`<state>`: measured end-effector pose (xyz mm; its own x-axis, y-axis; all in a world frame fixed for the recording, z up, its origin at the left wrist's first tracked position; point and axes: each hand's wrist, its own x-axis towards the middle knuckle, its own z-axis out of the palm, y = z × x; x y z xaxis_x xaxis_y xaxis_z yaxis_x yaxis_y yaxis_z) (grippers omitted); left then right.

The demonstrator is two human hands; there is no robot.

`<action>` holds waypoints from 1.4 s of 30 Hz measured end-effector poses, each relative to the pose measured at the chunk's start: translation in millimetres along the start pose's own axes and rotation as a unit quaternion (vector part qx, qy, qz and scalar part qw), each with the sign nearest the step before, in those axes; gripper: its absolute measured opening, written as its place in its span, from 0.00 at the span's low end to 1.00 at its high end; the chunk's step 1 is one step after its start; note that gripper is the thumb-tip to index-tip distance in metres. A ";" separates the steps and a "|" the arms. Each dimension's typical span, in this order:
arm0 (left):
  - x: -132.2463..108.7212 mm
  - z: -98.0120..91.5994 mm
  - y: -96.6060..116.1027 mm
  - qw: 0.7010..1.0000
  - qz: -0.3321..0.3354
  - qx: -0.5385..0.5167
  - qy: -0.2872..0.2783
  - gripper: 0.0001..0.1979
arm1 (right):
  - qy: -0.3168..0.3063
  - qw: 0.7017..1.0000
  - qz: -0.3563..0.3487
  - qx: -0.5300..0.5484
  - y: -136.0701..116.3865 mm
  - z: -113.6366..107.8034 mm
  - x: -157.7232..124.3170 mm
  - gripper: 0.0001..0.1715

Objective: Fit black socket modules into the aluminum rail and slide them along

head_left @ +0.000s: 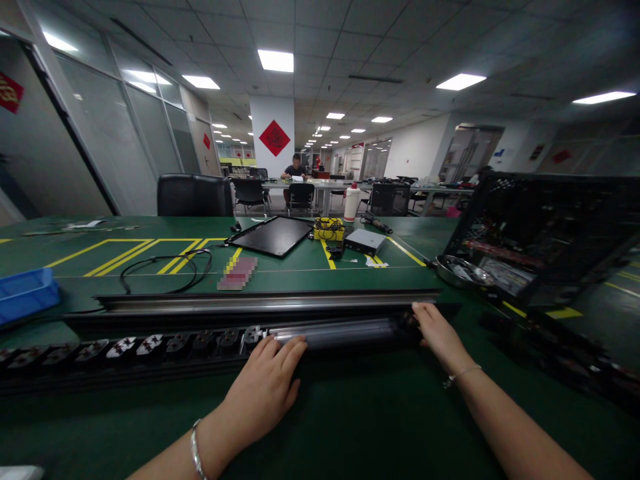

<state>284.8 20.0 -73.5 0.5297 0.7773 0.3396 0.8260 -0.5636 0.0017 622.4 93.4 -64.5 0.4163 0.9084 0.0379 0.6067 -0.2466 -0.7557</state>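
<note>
A long black metal channel (345,333) lies across the table. Its left part holds a row of black and white socket modules (150,344) with metal contacts showing; a smooth grey inner surface shows toward the right. My left hand (265,383) rests its bent fingers on the channel beside the last module, the thumb apart from it. At the channel's right end, my right hand (437,333) grips it between thumb and fingers, though part of that grip is hidden. Just behind it lies a second long rail (270,305) with a shiny inner face.
A blue bin (25,293) stands at left. An open computer case (545,233) and a metal bowl (463,270) with small parts are at right. Farther back are a black panel (274,235), a grey box (366,242), a cable (170,257) and a bottle (351,203). A person (296,170) sits in the distance.
</note>
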 end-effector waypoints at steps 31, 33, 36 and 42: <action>0.3 -1.3 0.1 1.000 0.001 0.004 -0.006 0.28 | 0.044 0.991 -0.026 -0.120 17.7 -6.7 9.4 0.30; 0.3 -1.2 0.2 1.000 0.001 0.005 -0.006 0.28 | 0.068 0.987 -0.009 -0.144 23.2 -16.4 13.2 0.32; 0.1 -0.5 0.2 1.000 0.002 0.006 -0.001 0.28 | 0.099 0.978 0.027 -0.182 33.7 -29.8 19.8 0.33; -0.1 0.7 -0.8 1.000 0.004 0.005 0.001 0.28 | 0.133 0.964 0.057 -0.225 56.1 -44.7 29.5 0.30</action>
<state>284.2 20.5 -74.2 0.5357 0.7727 0.3406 0.8240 -0.5665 -0.0109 699.0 91.3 -76.5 0.6200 0.7631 0.1825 0.7539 -0.5151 -0.4078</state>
